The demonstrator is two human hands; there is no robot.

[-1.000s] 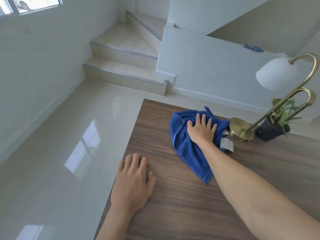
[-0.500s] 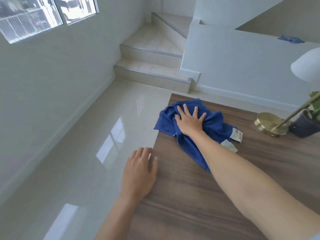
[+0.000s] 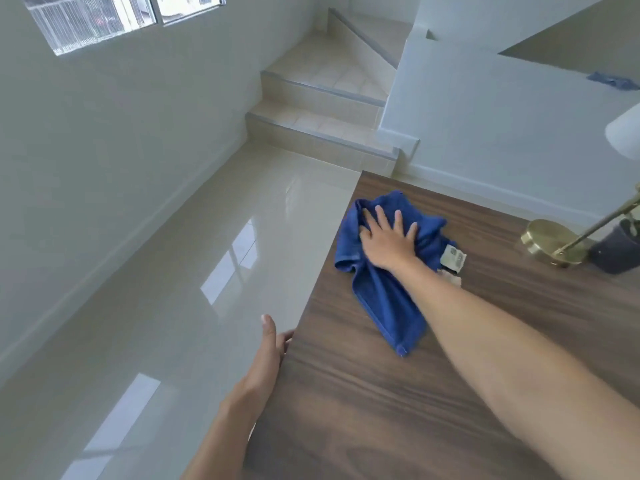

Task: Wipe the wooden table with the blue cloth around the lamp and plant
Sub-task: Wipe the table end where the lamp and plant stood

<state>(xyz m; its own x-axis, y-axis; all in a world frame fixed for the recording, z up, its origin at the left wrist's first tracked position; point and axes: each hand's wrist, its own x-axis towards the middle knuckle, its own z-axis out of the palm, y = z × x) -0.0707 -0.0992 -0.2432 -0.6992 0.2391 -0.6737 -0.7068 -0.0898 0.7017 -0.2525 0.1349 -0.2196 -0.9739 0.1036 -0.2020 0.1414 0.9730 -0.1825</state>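
While pressed flat on the blue cloth near the tabletop's far-left corner, right hand open, fingers spread, nothing gripped. Left hand open too, edge-on against the tabletop's left edge, holding nothing. Cloth bunched under the palm, 1 fold at the left edge, tail trailing toward the near side, white label exposed on the right. Likely risk: a further leftward push sliding the cloth off the left edge onto the floor. Further right, brass lamp base and dark plant pot just beside each other near the far-right edge; a careless sweep there could nudge the pot or tip the lamp. Pot's contents mostly out of frame, only a few green leaves visible.
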